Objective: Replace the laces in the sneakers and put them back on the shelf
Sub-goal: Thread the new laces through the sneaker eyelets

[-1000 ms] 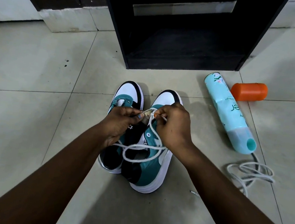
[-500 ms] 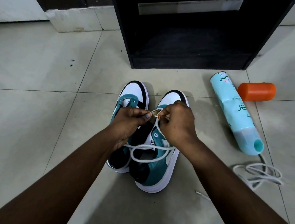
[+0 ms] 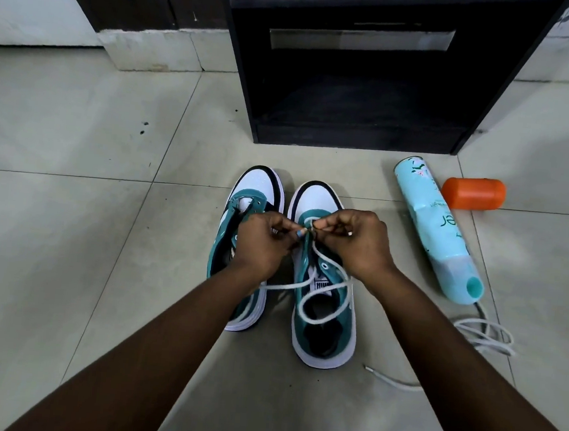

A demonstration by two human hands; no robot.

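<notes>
Both hands meet at the centre of the frame over the right-hand sneaker (image 3: pixel 325 287). The left hand (image 3: pixel 260 244) and the right hand (image 3: pixel 353 242) each have fingers curled, pinching the white lace (image 3: pixel 317 297) at the eyelets nearest the toe. From the pinch point the lace runs down toward the lower frame edge, forms a loose loop over the shoe opening, and one strand crosses left under the left wrist.

The tongue label carries dark writing, too small to read. The sneaker's long axis runs vertically in the frame, toe toward the top, heel toward the bottom. The left-hand sneaker (image 3: pixel 242 246) stands just beside it, parallel, toe likewise upward, partly covered by the left hand.

Above the toes stands the black shelf (image 3: pixel 353 118). To the right lies a light blue spray can (image 3: pixel 436 228), lettering partly legible as "er", with an orange cap (image 3: pixel 474 194) beside it. A second white lace (image 3: pixel 482 335) lies coiled at lower right.
</notes>
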